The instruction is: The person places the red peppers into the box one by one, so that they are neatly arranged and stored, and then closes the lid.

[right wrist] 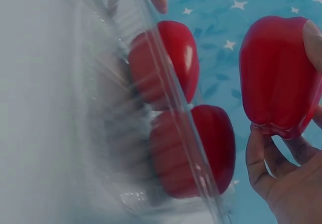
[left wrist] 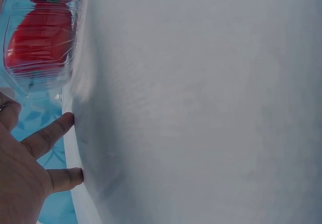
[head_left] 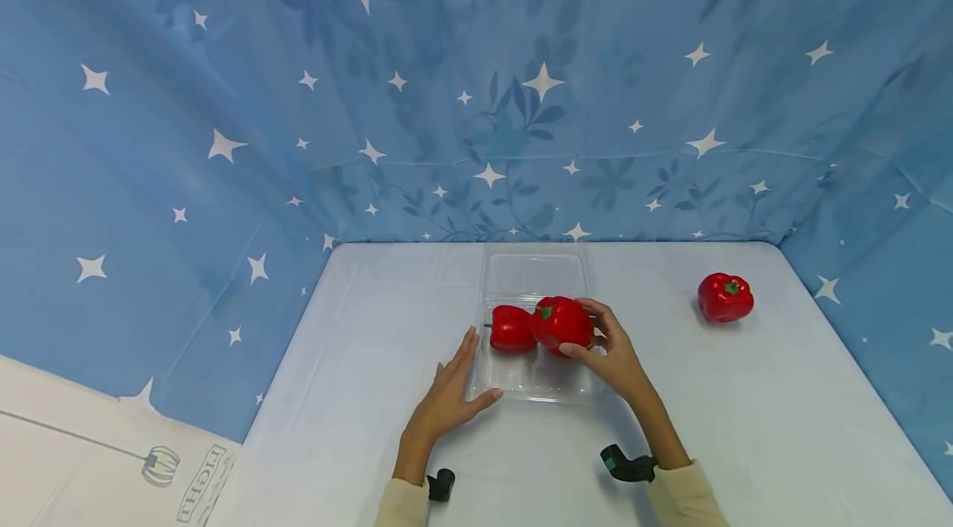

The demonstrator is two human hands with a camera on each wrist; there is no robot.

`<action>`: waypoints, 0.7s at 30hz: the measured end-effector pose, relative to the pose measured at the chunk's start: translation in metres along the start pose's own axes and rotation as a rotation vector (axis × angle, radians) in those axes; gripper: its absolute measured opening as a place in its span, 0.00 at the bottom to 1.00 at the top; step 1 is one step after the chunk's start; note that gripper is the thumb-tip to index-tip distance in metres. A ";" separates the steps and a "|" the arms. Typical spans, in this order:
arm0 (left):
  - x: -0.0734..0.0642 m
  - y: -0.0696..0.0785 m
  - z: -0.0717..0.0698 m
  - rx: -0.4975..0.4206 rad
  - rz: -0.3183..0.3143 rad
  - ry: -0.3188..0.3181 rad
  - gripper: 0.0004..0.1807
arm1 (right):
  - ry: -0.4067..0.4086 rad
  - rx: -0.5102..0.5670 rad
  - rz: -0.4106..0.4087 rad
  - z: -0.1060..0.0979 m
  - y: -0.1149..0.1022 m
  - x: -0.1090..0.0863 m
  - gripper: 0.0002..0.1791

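Observation:
Held between the thumb and fingers of my right hand [head_left: 614, 357] is a red bell pepper [head_left: 563, 323], above a clear plastic clamshell box [head_left: 514, 385]. In the right wrist view, the held pepper [right wrist: 279, 75] is up off the box, beside its wall. Two more red bell peppers sit inside: one pepper [right wrist: 173, 60] and a second pepper [right wrist: 204, 151]. From the head, the left pepper [head_left: 511, 329] shows, while the held one covers most of the other. My left hand [head_left: 447, 399], fingers spread, lies at the box's front left corner, holding nothing.
Another red bell pepper [head_left: 725, 298] stands on the white table [head_left: 744, 411] at the far right. The box's lid [head_left: 536, 272] is folded back toward the rear edge. A blue star-patterned curtain [head_left: 447, 97] rises behind the table and along its sides.

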State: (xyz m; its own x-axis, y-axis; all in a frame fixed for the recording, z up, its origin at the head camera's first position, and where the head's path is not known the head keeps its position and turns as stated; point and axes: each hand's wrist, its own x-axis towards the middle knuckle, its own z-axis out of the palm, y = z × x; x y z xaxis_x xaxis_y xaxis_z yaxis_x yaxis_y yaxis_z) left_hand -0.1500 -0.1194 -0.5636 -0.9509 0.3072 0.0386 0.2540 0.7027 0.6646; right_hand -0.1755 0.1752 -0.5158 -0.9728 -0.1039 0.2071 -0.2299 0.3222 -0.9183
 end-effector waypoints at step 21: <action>0.001 -0.001 -0.001 -0.020 0.016 0.005 0.54 | -0.087 -0.150 -0.101 0.036 -0.009 -0.014 0.44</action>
State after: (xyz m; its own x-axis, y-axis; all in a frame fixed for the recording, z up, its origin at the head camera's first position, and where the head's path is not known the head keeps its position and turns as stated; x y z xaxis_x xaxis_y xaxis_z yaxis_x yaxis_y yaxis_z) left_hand -0.1508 -0.1202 -0.5634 -0.9477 0.3149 0.0526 0.2653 0.6851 0.6785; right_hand -0.1585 0.1400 -0.5221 -0.9398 -0.2218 0.2599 -0.3345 0.4420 -0.8323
